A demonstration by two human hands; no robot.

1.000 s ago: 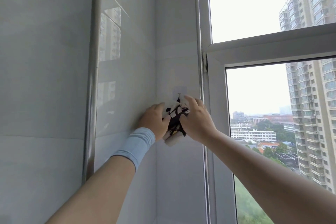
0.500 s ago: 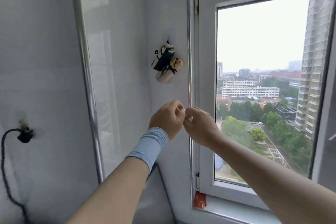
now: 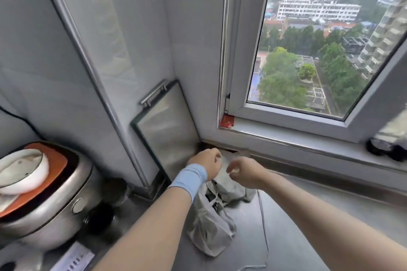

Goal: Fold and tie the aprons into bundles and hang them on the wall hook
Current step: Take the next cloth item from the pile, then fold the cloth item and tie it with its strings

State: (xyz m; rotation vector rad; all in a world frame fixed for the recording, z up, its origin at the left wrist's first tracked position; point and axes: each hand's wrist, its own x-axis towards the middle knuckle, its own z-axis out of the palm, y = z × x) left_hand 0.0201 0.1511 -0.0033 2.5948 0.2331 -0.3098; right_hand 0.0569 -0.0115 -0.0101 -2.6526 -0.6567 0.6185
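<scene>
A crumpled grey apron lies on the steel counter below my hands, one thin tie trailing toward the near edge. My left hand, with a blue wristband, hovers just above the apron's far end, fingers loosely curled and holding nothing. My right hand hangs beside it, a small gap apart, also loosely curled and empty. The wall hook and the bundle hung on it are out of view above.
A steel board with a handle leans in the wall corner behind my hands. A rice cooker with a white bowl on its orange lid stands at the left. A dark object sits on the window sill at the right.
My view dropped from the wall hook, where a black-tied bundle stayed hanging, down to the counter. Both hands let go of the bundle and came down over the grey apron.
</scene>
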